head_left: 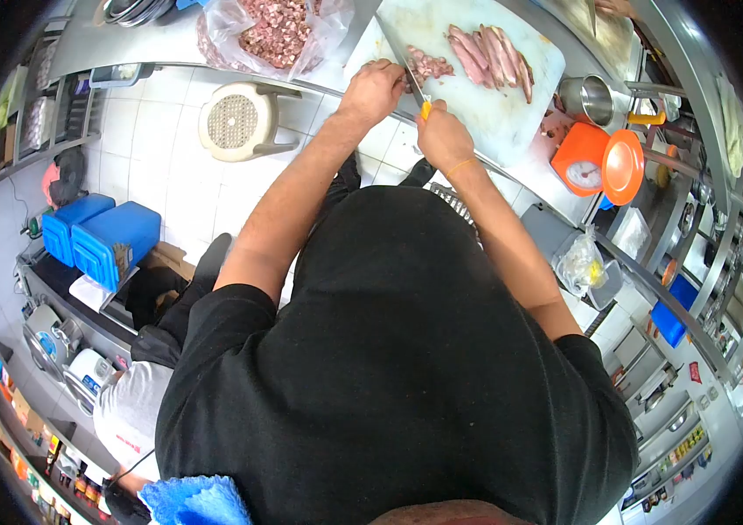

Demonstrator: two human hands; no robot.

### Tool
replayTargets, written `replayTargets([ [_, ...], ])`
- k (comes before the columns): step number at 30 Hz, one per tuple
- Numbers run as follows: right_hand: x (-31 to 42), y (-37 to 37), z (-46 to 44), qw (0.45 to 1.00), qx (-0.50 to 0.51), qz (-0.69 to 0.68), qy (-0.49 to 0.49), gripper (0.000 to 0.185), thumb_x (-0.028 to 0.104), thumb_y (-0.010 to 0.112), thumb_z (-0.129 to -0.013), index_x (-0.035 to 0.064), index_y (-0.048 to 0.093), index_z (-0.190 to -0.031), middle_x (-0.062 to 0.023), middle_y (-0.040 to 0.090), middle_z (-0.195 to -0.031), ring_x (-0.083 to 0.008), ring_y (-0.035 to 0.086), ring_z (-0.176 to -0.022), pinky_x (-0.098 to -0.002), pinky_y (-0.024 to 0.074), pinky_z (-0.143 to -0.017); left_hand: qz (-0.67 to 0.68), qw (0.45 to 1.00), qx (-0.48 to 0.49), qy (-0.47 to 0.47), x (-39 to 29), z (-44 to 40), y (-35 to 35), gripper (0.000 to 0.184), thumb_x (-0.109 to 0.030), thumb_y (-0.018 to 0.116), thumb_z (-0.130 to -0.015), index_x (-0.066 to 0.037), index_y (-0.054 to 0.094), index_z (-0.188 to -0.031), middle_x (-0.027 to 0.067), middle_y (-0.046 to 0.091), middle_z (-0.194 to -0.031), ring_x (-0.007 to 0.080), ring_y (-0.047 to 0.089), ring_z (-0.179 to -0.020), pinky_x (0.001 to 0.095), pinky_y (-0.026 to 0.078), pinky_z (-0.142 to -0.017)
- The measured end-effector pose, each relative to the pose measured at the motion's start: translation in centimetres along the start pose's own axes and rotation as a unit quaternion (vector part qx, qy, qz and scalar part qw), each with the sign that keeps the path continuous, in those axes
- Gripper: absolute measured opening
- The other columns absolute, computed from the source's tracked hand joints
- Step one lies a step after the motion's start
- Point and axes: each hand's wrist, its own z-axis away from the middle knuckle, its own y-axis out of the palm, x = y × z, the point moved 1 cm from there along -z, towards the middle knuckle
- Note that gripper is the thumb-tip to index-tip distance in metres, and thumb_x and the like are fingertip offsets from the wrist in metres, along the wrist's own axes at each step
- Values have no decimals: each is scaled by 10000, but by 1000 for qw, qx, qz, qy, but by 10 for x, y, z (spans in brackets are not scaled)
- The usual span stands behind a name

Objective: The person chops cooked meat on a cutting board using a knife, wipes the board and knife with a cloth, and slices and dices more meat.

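Note:
My right hand (446, 138) is closed around the yellow handle of a kitchen knife (400, 54), its long blade angled up and left across the cutting board. Just left of the blade, my left hand (374, 90) has its fingers curled at the board's near left edge, closed on some meat that is mostly hidden. Small chopped meat pieces (428, 65) lie to the right of the blade. Farther right, several long meat strips (492, 57) lie side by side on the white cutting board (476, 118).
A plastic bag of chopped meat (277, 33) sits left of the board. On the right are an orange scale (578, 157) and a metal pot (588, 99). A stool (236, 121) stands on the floor at left. Another person (135, 407) is behind me on the left.

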Motion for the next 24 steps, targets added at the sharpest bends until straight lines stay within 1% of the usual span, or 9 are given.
replayTargets([
  [3,6,6,-20,1000,-11,-16,-8,401,284,617,-1043,-74,537,-1206,-308,754,-978,-487,747,-957,-564,587,-848,-9,1000,8,2,-2,-1,-1,180,-115,719,-909,-49,737,-1074,152,731,-1070,375,693,-1057,472,567,-953],
  [5,9,1,-34,1000,-18,-21,-10,406,282,617,-1044,-73,553,-1231,-300,758,-994,-481,745,-983,-562,581,-868,-16,1000,6,4,-5,0,-4,138,-116,700,-923,-51,726,-1043,157,725,-1062,381,688,-1058,482,564,-958],
  [9,4,-7,-66,998,1,-33,-62,434,313,630,-1044,-67,590,-1248,-302,756,-1040,-471,738,-1021,-555,571,-898,-10,1000,5,13,-4,3,-3,128,-110,709,-918,-57,719,-1034,157,723,-1069,378,686,-1058,486,566,-953],
  [11,4,-28,-57,997,8,-25,-73,442,324,641,-1040,-66,603,-1246,-307,752,-1055,-468,736,-1026,-552,568,-901,-7,1000,-10,5,-3,5,-4,144,-98,726,-903,-60,718,-1042,158,724,-1066,378,687,-1052,486,567,-946],
  [12,3,-36,-47,997,-13,-27,-70,462,345,637,-1043,-59,595,-1264,-312,749,-1062,-475,731,-1027,-560,560,-902,-2,1000,-16,-2,-4,7,-2,154,-92,734,-896,-62,717,-1046,158,725,-1064,378,687,-1049,486,568,-943],
  [15,-10,-59,-12,999,-20,-34,-31,473,358,619,-1053,-58,591,-1276,-303,753,-1049,-475,731,-1018,-560,557,-900,-19,999,-33,-15,-7,9,-1,190,-126,774,-896,-60,740,-1070,133,745,-1052,361,704,-1032,465,570,-930],
  [18,-42,-62,11,999,-25,-45,-9,462,387,612,-1059,-47,590,-1217,-330,739,-994,-503,724,-976,-576,550,-868,-4,998,-55,-19,-7,9,3,177,-138,786,-895,-69,742,-1052,119,748,-1015,347,708,-1001,457,571,-901],
  [21,-69,-64,42,997,-36,-64,19,474,417,617,-1060,-42,587,-1173,-344,728,-944,-525,717,-937,-591,547,-833,-5,997,-46,-63,-11,9,5,157,-150,795,-892,-83,744,-1025,98,750,-986,330,709,-969,447,567,-883],
  [24,-102,-47,63,995,-46,-76,38,502,450,622,-1059,-43,585,-1152,-349,723,-913,-538,712,-919,-600,547,-815,2,996,-57,-68,-12,9,5,151,-132,784,-880,-82,736,-1015,100,749,-1000,337,701,-993,446,552,-907],
])
